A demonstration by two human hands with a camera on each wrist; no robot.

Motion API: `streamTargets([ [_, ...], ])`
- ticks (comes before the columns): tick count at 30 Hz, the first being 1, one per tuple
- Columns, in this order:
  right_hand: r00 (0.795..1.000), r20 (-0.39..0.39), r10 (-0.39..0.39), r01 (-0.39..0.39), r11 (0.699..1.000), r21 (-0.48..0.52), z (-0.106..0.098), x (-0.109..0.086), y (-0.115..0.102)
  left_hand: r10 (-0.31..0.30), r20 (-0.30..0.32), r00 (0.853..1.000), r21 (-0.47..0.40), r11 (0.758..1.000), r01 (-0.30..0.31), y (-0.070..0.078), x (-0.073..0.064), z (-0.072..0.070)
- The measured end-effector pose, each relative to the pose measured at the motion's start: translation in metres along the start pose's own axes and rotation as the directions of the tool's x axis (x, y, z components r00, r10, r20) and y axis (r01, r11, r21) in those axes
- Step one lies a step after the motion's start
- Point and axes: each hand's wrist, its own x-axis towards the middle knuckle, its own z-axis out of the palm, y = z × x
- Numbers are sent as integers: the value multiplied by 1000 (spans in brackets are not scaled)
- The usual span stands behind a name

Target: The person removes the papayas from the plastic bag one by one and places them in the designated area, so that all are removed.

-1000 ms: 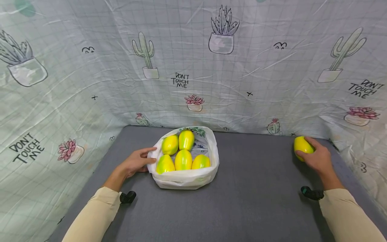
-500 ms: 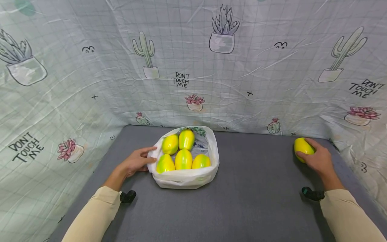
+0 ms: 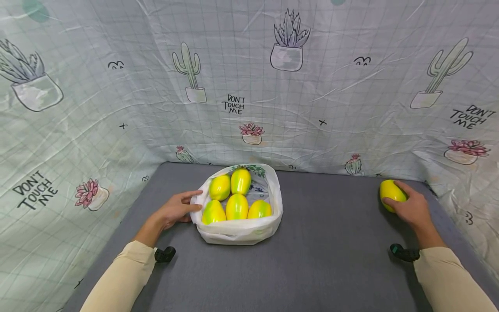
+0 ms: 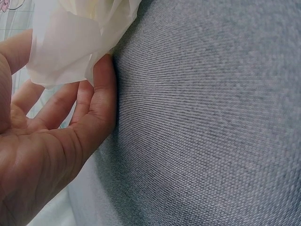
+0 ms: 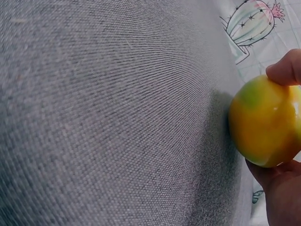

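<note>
Near the table's middle stands a white plastic bag with its mouth spread wide. Several glossy yellow-green mangoes lie inside it. My left hand holds the bag by its left side. Seen from the left wrist, the bag's plastic covers the fingertips, and the lowest finger runs along the table. Far to the right, my right hand grips another mango between thumb and fingers. That mango is close to the grey cloth in the right wrist view.
Grey cloth covers the table. A patterned curtain with cactus prints rises along the back and both sides. Dark wrist-worn devices sit below both hands.
My right hand has shifted slightly towards me with the mango in its grip. The left hand and the bag have stayed in place.
</note>
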Motion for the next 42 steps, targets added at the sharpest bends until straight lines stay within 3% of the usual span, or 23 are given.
streamTargets([
  [15,1000,-2,21,-20,998,54,-1,1,4,5,5,1000,-12,1000,-5,2,-3,0],
  [25,999,35,36,-40,995,94,-5,1,5,5,-5,1000,-14,1000,-5,1,0,-1],
  [42,996,89,-28,22,997,72,-9,1,14,24,11,1000,-17,1000,-24,1,-6,2],
])
